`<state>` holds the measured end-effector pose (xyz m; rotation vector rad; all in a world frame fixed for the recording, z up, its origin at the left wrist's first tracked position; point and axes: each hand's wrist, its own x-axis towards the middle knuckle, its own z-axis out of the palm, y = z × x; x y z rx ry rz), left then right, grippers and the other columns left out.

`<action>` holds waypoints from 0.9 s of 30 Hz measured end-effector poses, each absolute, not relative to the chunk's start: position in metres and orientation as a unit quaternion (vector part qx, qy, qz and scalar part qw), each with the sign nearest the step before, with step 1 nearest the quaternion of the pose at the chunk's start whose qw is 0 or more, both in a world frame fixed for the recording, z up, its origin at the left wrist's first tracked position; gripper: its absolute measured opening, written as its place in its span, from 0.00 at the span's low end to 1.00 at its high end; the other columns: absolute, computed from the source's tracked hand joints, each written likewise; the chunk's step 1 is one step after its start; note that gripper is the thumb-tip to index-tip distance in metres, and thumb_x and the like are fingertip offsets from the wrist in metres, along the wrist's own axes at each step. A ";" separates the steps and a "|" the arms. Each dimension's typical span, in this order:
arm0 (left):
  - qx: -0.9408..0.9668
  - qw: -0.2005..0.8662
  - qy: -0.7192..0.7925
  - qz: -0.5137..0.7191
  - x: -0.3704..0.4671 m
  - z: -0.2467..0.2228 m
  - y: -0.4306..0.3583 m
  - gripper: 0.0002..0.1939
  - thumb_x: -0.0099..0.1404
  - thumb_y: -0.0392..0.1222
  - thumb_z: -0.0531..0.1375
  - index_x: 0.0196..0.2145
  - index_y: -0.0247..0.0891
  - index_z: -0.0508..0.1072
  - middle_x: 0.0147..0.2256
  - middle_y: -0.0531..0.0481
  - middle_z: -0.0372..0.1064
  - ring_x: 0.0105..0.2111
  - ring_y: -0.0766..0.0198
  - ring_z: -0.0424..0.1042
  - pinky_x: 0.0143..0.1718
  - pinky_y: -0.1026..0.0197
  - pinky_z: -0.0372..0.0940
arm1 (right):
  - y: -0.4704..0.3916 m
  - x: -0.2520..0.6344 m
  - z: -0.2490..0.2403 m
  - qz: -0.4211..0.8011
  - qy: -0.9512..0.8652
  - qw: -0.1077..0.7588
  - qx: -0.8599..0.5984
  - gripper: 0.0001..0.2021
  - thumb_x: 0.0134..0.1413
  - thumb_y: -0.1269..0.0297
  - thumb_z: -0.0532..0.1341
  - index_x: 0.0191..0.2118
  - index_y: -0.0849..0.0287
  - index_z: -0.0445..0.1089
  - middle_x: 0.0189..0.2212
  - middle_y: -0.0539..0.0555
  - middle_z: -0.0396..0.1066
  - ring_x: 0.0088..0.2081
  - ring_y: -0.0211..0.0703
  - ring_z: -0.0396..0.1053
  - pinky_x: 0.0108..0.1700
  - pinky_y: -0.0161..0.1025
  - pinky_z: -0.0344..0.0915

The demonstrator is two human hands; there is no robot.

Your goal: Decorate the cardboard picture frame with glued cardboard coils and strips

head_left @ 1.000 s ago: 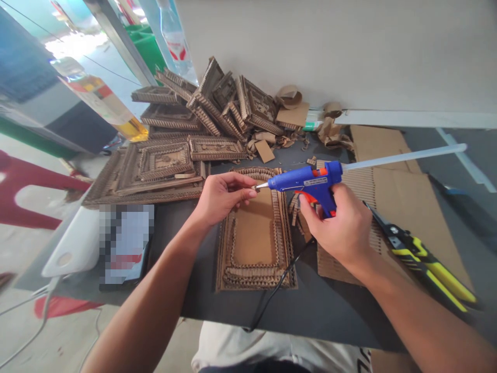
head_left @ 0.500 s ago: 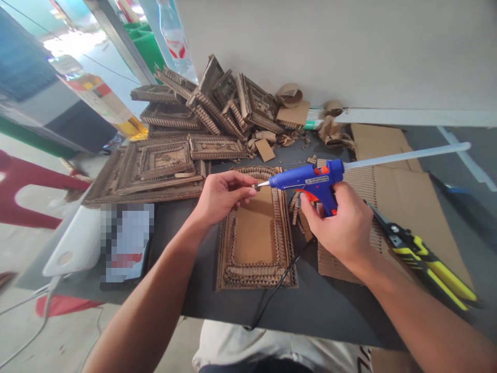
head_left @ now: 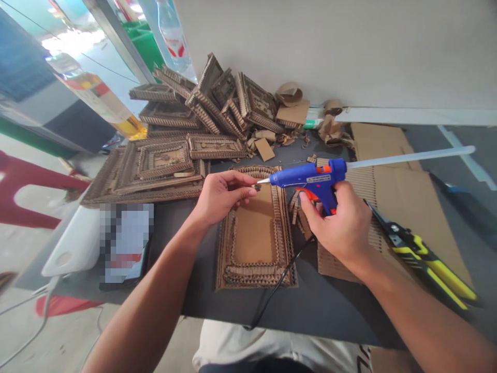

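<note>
My right hand (head_left: 344,220) is wrapped round the handle of a blue hot glue gun (head_left: 305,178), its fingers by the orange trigger. A long whitish glue stick (head_left: 411,157) juts from the back of the gun. Between thumb and fingertips my left hand (head_left: 227,197) pinches a small piece of cardboard (head_left: 256,187). The gun's nozzle is at this piece, touching or almost touching it. Below both hands a cardboard frame (head_left: 256,274) with corrugated strip borders lies flat on the dark table. My left hand hides part of its upper left side.
Finished-looking cardboard frames (head_left: 166,155) are piled at the back left. Yellow-handled snips (head_left: 423,259) rest on corrugated cardboard sheets (head_left: 419,207) at the right. A phone (head_left: 128,243) and a white power strip (head_left: 73,243) lie left. The gun's black cord (head_left: 267,298) crosses the frame. A bottle (head_left: 99,96) stands back left.
The glue gun has shifted very slightly, its nozzle a touch higher against the small cardboard piece. My left hand keeps its pinch in nearly the same place.
</note>
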<state>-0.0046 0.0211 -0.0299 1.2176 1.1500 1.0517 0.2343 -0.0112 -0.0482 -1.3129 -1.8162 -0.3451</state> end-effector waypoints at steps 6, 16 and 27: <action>0.515 0.550 0.489 0.440 -0.004 -0.030 0.021 0.12 0.50 0.37 0.74 0.32 0.33 0.80 0.22 0.51 0.75 0.19 0.71 0.69 0.16 0.71 0.59 | -0.011 0.235 -0.048 -0.141 -0.733 0.413 -0.522 0.12 0.55 0.60 0.67 0.37 0.57 0.63 0.23 0.48 0.67 0.23 0.40 0.66 0.25 0.36 0.61; 0.574 0.478 0.499 0.440 -0.005 -0.033 0.021 0.14 0.51 0.42 0.74 0.34 0.33 0.80 0.21 0.51 0.73 0.19 0.71 0.67 0.18 0.68 0.58 | -0.012 0.234 -0.046 -0.130 -0.729 0.417 -0.526 0.11 0.55 0.61 0.67 0.37 0.57 0.64 0.23 0.49 0.68 0.23 0.41 0.67 0.25 0.37 0.61; 0.627 0.399 0.520 0.421 -0.005 -0.036 0.022 0.13 0.52 0.43 0.74 0.33 0.35 0.81 0.20 0.55 0.67 0.20 0.72 0.59 0.20 0.67 0.52 | -0.011 0.235 -0.049 -0.122 -0.739 0.403 -0.526 0.11 0.56 0.61 0.66 0.39 0.58 0.65 0.25 0.50 0.70 0.24 0.42 0.68 0.27 0.38 0.63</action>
